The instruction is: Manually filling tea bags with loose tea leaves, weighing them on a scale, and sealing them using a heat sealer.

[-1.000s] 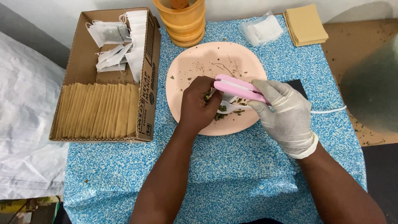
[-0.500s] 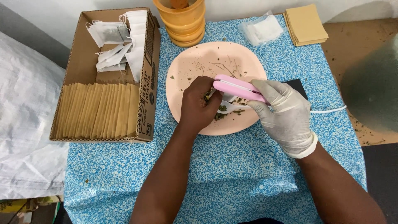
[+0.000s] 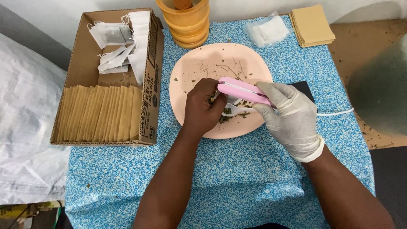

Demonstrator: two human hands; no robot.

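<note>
My bare left hand [image 3: 202, 108] rests on the pink plate [image 3: 199, 63], fingers curled around something small that I cannot make out, next to a pile of green dried leaves [image 3: 231, 113]. My right hand [image 3: 290, 116], in a white glove, grips a pink clamp-like handheld tool [image 3: 241, 90] whose tip meets my left fingers. A white plastic spoon [image 3: 237, 111] lies under the tool on the plate. A white cord [image 3: 335, 113] runs off to the right from the gloved hand.
A cardboard box [image 3: 150, 85] at left holds a row of brown paper envelopes [image 3: 99, 112] and white tea bags with strings [image 3: 118, 46]. Orange stacked tubs [image 3: 186, 21] stand behind the plate. A clear bag [image 3: 267, 30] and brown envelope stack [image 3: 311, 24] lie at back right.
</note>
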